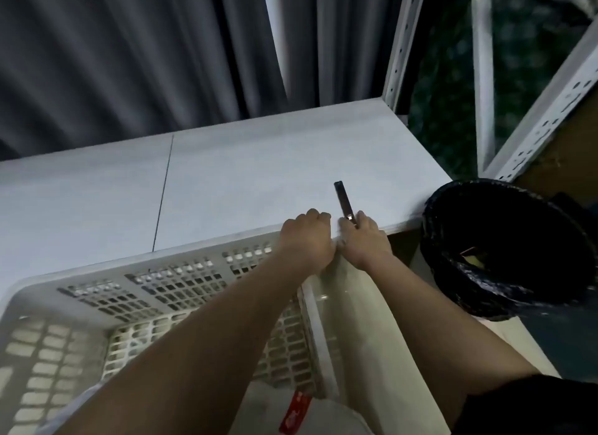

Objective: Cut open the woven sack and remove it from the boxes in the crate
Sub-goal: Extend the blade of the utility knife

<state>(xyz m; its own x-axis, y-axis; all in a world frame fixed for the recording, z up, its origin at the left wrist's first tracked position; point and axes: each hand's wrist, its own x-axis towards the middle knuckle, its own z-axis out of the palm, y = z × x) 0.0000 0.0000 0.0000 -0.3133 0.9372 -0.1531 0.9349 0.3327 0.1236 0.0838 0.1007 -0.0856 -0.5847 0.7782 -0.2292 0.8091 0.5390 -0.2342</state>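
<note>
A slim dark utility knife (342,199) lies on the pale shelf board (226,175), its near end held by my right hand (364,240). My left hand (307,240) is curled right beside it at the board's front edge, and I cannot tell whether it holds anything. Below my forearms stands a grey perforated plastic crate (161,289). A bit of white woven sack with a red label (296,413) shows at the bottom, under my arms. No boxes are visible.
A black-lined waste bin (504,250) stands at the right, close to the shelf's corner. Perforated metal rack uprights (399,43) rise behind it. Dark grey curtains (129,46) hang behind the shelf.
</note>
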